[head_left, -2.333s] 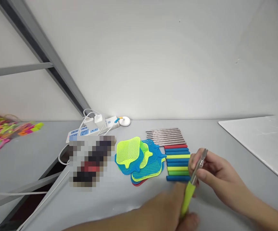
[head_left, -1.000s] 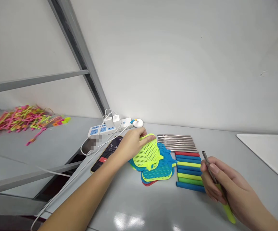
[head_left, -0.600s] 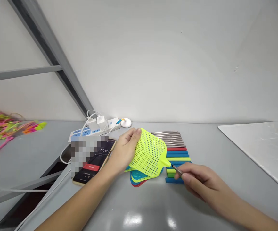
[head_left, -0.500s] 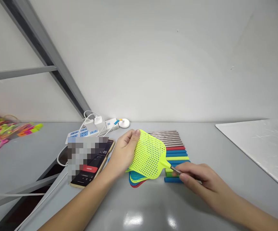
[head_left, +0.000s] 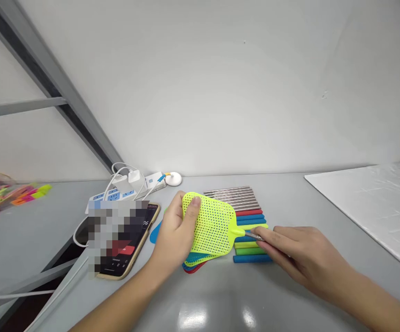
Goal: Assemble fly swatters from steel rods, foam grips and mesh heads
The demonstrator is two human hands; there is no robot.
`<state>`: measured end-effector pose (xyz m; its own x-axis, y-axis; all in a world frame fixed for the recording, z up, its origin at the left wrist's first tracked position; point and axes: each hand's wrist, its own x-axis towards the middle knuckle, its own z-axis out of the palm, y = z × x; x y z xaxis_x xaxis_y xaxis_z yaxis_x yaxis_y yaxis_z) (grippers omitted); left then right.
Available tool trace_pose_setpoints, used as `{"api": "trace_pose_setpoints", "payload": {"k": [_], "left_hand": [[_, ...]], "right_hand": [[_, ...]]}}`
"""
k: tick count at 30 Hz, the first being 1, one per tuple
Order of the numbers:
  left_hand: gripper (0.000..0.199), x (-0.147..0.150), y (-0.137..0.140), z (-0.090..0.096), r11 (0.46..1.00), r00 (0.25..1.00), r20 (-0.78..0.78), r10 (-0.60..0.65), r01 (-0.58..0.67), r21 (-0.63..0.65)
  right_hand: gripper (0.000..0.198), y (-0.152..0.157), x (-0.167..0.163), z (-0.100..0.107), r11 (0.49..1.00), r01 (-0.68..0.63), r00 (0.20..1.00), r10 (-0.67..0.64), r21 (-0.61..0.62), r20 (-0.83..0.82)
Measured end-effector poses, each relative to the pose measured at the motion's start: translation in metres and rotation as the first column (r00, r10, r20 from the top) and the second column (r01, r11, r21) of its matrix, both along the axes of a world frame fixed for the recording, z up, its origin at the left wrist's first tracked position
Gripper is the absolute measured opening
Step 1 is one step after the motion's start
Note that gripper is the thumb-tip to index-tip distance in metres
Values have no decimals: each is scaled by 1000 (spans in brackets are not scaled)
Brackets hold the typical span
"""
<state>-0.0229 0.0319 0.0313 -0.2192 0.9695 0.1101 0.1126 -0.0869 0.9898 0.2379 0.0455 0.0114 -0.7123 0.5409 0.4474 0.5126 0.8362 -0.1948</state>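
A yellow perforated fly swatter head [head_left: 214, 226] is gripped along its left edge by my left hand [head_left: 177, 226], thumb on top. From the neck of that head a thin metal rod [head_left: 254, 236] runs into the closed fingers of my right hand [head_left: 295, 251]; its far end is hidden in the hand. Beneath the held head lie more swatter heads [head_left: 195, 263] in blue, yellow and red, partly covered. Coloured handle tubes [head_left: 251, 259] in blue, green, yellow and red lie in a row under and beside my right fingers. Behind them rests a row of metal rods [head_left: 238, 196].
At left lie a phone [head_left: 131, 249] in a tan case and a power strip [head_left: 112, 196] with white plugs and cables. A white round device [head_left: 173, 179] sits by the wall. Bright coloured items [head_left: 6, 196] are far left; a wrapped white board [head_left: 369, 198] is at right.
The view has shifted slightly. The swatter head has tilted flatter, its neck now pointing more directly right, and my right hand has turned with the rod. Both hands keep their hold.
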Motion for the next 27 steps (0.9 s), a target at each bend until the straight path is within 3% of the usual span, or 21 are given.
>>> {"api": "trace_pose_setpoints", "payload": {"k": [3,7,14,21,27], "left_hand": [[32,6,-6,2,998,999,7,-52,52,-27],[30,11,-9,4,987,989,35,-147,149,-66],[33,17,-14,-8,997,997,-5,-77,77,-26],[35,20,-17,-8,999,998,-35,-44,44,-2],[37,24,-19,-7,999,999,-43,-31,32,22]], "right_hand": [[26,4,4,1,991,16,995,-30,135,99],[21,6,5,1,977,-12,993,-14,214,121],[14,4,0,-2,958,-15,989,-27,285,143],[17,2,-3,3,990,-27,997,16,139,80],[25,3,-3,10,993,-73,995,79,-91,68]]}}
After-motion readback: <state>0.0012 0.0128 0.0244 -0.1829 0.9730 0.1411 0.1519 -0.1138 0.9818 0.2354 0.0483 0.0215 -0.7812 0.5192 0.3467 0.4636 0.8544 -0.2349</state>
